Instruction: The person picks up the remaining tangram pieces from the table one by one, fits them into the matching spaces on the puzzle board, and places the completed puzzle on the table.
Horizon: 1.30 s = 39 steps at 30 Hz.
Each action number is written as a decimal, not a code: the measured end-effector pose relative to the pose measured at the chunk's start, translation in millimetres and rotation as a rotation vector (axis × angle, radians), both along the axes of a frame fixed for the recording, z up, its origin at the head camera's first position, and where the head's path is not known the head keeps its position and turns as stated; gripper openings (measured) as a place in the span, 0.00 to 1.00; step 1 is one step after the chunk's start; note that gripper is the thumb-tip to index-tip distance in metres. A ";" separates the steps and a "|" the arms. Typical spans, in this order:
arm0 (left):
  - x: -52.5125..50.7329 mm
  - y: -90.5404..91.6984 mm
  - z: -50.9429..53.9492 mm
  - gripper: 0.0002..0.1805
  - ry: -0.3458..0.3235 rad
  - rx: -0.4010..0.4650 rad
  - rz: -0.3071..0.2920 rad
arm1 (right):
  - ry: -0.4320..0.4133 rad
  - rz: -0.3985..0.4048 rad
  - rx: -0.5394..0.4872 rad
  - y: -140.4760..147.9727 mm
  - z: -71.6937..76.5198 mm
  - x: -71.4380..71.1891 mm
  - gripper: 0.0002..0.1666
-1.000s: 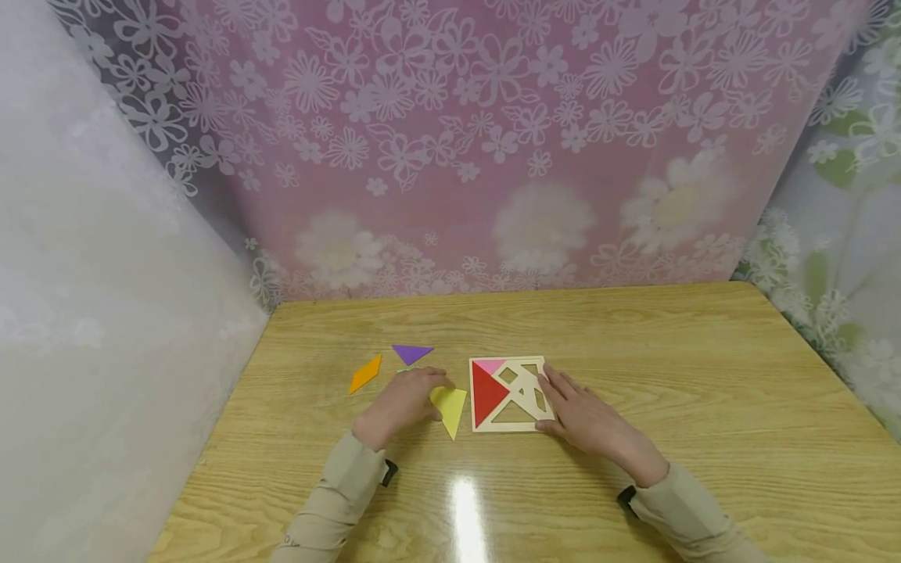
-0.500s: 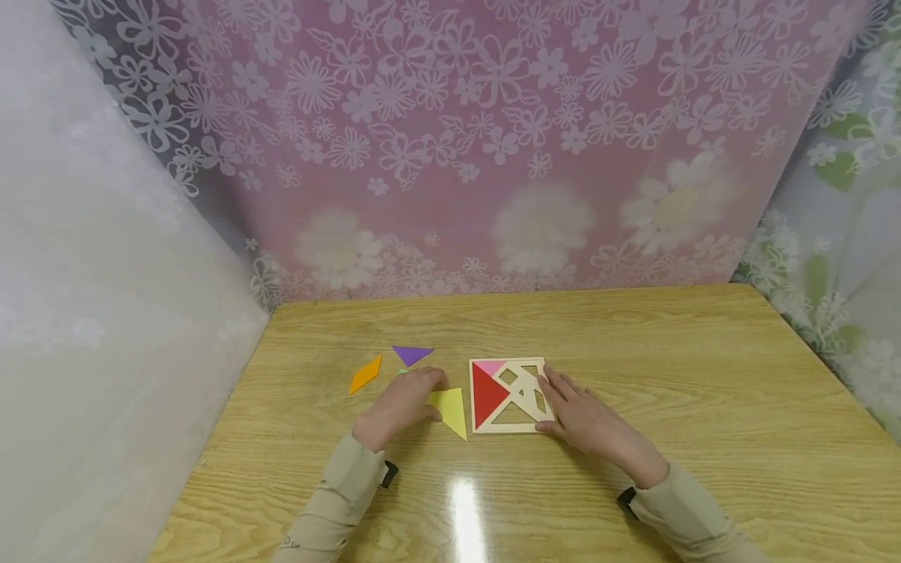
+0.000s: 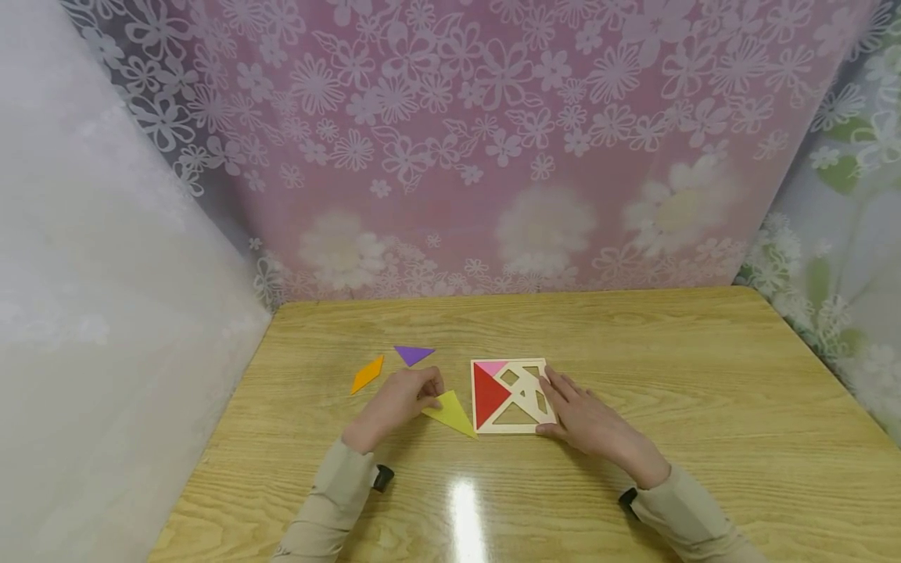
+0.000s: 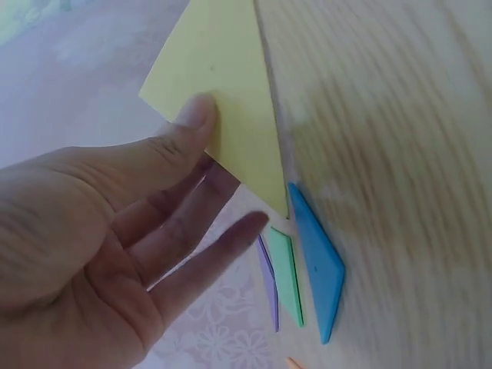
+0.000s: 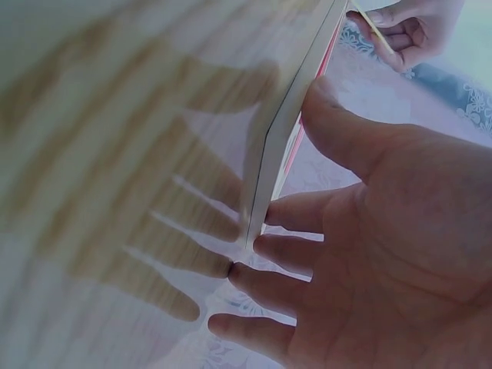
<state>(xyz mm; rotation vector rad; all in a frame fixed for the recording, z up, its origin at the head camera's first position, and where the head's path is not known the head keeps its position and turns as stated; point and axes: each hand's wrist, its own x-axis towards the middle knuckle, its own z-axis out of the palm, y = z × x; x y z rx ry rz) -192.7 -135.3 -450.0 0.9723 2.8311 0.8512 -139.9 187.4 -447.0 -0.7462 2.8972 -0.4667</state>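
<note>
Plainly, creased beige cloth sleeves [image 3: 327, 500] come nearest, at 7 and 5 o'clock on the bench [image 3: 633, 352], whose glossy surface shows wavy wood grain. Of the hands, the left hand [image 3: 390, 403] pinches a thin, flat yellow triangle [image 3: 453, 413] between thumb and fingers, between 8 and 9 o'clock from the pale board [image 3: 514, 428]. The right hand [image 3: 587, 418] rests straight-fingered against the board's 3 o'clock edge. Triangular and four-sided cutouts pierce the board; a red triangle [image 3: 489, 397] fills its 9 o'clock side, a pink piece [image 3: 490, 367] its 11 o'clock corner. Beyond the left hand lie an orange parallelogram [image 3: 367, 375], towards 10 o'clock, and a purple triangle [image 3: 414, 356] at 1. Behind hangs pink flower-printed cloth [image 3: 493, 156].

A blue piece [image 4: 320, 265] and green piece [image 4: 286, 273] show only from the left wrist. There, the yellow triangle's top is cut off and some fingertips hide behind it; whether it touches the bench is hard to tell.
</note>
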 end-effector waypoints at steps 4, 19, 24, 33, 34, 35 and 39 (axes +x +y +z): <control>1.3 1.3 3.3 0.08 -0.012 0.065 -0.005 | -0.007 -0.001 -0.004 0.4 -0.5 -0.4 0.47; 1.5 46.5 17.2 0.23 -0.016 0.186 -0.003 | -0.031 -0.007 -0.005 -0.4 -1.5 -1.5 0.47; 1.4 64.8 14.0 0.24 -0.008 0.229 -0.048 | -0.019 -0.005 0.023 -1.0 -0.8 -2.0 0.44; 1.3 81.9 -2.3 0.20 -0.102 0.248 -0.042 | 0.009 0.007 0.028 -0.7 -1.5 -2.5 0.24; 1.3 82.2 -3.8 0.20 -0.106 0.238 -0.041 | 0.007 0.008 0.028 -0.5 -1.6 -2.7 0.22; 1.3 82.3 -5.2 0.20 -0.107 0.230 -0.043 | 0.000 0.006 0.026 -0.3 -1.5 -2.8 0.20; 1.8 81.0 -7.6 0.21 -0.104 0.218 -0.078 | -0.024 -0.006 0.020 0.2 -2.4 -3.7 0.24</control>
